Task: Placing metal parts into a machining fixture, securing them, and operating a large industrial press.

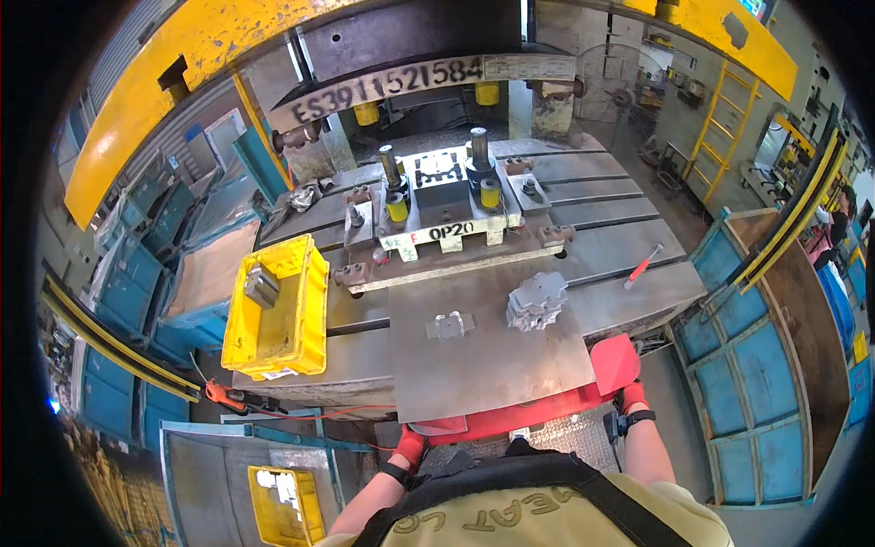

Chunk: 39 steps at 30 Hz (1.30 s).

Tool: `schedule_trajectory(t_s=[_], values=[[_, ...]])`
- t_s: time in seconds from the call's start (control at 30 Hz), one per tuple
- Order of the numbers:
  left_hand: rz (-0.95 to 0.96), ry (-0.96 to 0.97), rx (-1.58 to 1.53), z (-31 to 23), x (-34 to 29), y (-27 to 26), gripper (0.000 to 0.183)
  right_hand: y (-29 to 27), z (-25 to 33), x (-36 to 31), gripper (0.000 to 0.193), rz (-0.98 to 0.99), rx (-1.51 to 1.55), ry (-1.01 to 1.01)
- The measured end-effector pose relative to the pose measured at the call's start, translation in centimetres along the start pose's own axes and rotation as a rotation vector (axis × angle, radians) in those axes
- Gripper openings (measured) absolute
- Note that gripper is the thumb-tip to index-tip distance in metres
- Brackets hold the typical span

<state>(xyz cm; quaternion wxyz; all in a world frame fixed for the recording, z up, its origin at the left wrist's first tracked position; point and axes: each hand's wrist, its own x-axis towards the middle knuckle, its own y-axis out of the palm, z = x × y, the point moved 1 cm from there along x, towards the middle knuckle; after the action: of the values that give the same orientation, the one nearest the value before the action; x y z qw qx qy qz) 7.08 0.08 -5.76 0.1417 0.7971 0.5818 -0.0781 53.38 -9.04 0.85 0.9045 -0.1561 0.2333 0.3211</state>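
My left hand (pixel 411 446), in a red glove, is at the left end of a long red bar (pixel 538 410) in front of my body. My right hand (pixel 632 395), also gloved in red, is at the bar's right end, just below a flat red plate (pixel 615 364). The fingers of both hands are mostly hidden. Beyond the bar lies a flat metal sheet (pixel 483 369). A stack of cut metal plates (pixel 537 302) sits on its right side, and a single thin metal plate (pixel 450 325) lies to the left.
A press die (pixel 456 219) with two posts stands on the slotted press bed (pixel 629 242). At left, a yellow bin (pixel 314 342) holds metal parts. A red-handled tool (pixel 643 267) lies at right. Blue crates (pixel 752 392) flank the press; a second yellow bin (pixel 310 510) is lower left.
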Motion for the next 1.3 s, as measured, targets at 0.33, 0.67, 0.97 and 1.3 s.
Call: schedule_trajectory(t_s=[0.33,0.67,0.97,1.3], values=[[-0.081,-0.131,-0.183,-1.5,0.0,1.0,0.029,0.5,1.2,-2.5,0.027,-0.129,0.106,0.098],[0.058,-0.145,-0.225,-4.5,-0.6,2.6,0.027,0.8,2.9,-4.2,0.025,-0.165,0.101,0.067],[-0.138,-0.369,0.986,-16.3,-1.9,-5.4,0.029,-1.5,8.3,-5.4,0.023,-0.358,-0.013,0.025],[-0.053,0.345,0.179,-34.9,17.4,2.2,0.021,5.5,16.2,-1.5,0.036,-0.066,0.212,-0.509]])
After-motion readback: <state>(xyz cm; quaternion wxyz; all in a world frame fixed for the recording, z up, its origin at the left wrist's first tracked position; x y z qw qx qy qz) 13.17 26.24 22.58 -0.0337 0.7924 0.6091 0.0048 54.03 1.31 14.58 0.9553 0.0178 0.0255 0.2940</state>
